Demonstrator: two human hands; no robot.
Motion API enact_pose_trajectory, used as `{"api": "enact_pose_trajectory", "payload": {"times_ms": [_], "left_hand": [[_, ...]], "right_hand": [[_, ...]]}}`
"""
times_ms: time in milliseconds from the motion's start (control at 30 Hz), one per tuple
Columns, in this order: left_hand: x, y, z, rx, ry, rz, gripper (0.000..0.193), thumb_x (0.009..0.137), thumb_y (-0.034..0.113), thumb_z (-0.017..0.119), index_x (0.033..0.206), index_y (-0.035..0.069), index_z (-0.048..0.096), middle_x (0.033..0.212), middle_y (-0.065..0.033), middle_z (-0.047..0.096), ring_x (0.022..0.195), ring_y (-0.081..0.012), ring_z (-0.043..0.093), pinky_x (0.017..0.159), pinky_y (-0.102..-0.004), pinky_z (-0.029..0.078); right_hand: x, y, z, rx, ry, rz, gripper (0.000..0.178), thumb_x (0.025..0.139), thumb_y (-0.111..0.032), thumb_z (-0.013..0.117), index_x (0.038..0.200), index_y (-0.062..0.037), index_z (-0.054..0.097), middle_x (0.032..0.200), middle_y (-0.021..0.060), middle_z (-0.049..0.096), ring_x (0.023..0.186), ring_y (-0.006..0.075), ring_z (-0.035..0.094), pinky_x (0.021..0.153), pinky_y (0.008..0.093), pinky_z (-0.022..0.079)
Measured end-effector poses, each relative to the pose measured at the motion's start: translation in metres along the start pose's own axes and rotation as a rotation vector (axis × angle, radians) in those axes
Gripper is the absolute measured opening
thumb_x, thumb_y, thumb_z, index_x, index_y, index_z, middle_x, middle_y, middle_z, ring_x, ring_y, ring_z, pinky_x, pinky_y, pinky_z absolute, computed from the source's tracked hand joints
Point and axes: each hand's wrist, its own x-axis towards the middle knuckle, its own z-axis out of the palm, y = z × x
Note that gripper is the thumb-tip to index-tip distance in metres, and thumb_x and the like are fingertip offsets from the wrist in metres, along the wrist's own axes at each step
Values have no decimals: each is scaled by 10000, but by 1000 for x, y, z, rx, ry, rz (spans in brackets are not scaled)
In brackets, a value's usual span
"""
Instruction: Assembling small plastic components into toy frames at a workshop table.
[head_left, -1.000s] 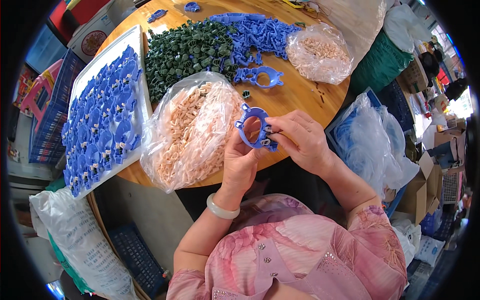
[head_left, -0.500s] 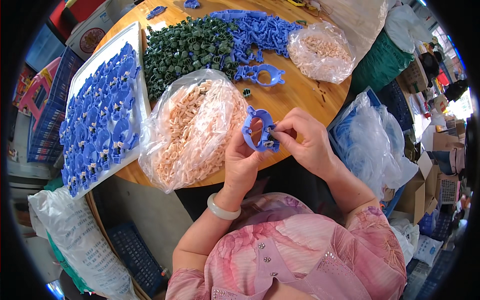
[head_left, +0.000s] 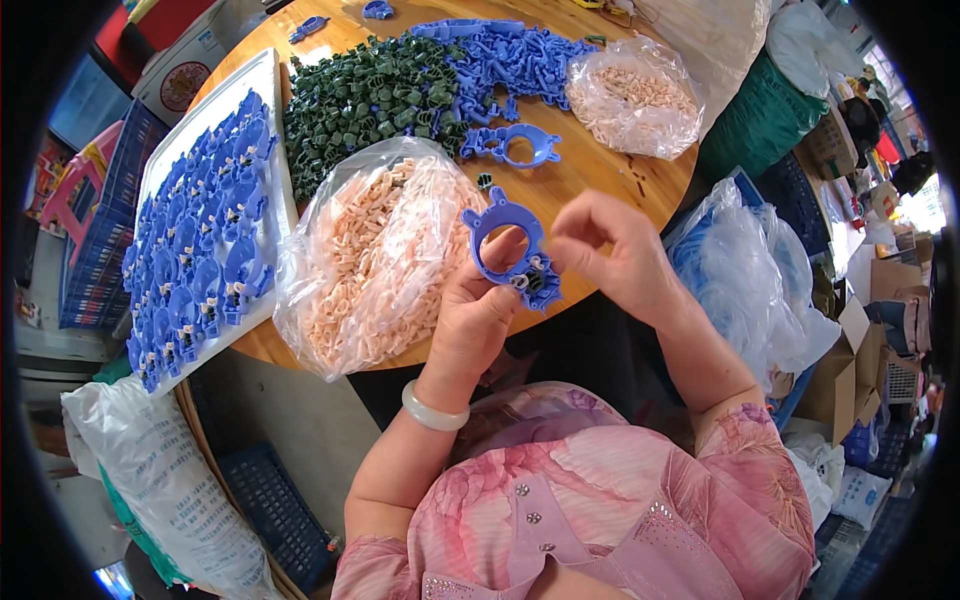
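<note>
My left hand (head_left: 472, 312) holds a blue plastic ring-shaped part (head_left: 505, 210) by its lower side, thumb in front and fingers behind, some showing through the ring's opening. Small dark green and pale pieces (head_left: 530, 278) sit on the part's lower end. My right hand (head_left: 618, 250) is just right of the ring, its thumb and forefinger curled toward each other in a pinch; anything between the tips is too small to make out. Closest to my left hand lies an open clear bag of small peach-coloured plastic pieces (head_left: 385, 265).
Left, a white tray (head_left: 262, 75) bears rows of blue assembled parts (head_left: 205, 230). Farther back are a dark green heap (head_left: 370, 105), a blue heap (head_left: 530, 60), a loose blue part (head_left: 520, 147) and a second peach-filled bag (head_left: 640, 95). Plastic bags (head_left: 740, 280) stand right of the round table.
My right hand has come slightly away from the blue part's lower end. My left hand has moved a little left and turned the part, so its ring faces me more fully.
</note>
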Motion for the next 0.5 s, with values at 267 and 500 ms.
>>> {"api": "enact_pose_trajectory", "payload": {"times_ms": [267, 500], "left_hand": [[5, 9, 9, -208, -214, -326, 514, 902, 220, 572, 1321, -24, 403, 1209, -156, 549, 1063, -302, 589, 898, -405, 491], [-15, 25, 27, 969, 148, 345, 368, 817, 86, 661, 1148, -20, 539, 1079, -121, 589, 982, -220, 574, 850, -302, 463]], "right_hand": [[24, 9, 2, 194, -86, 29, 199, 878, -136, 623, 1037, -23, 583, 856, -22, 596, 785, 18, 555, 670, 173, 449], [17, 27, -4, 64, 65, -39, 180, 888, -153, 611, 1008, -20, 593, 848, -20, 616, 761, 26, 562, 654, 187, 457]]}}
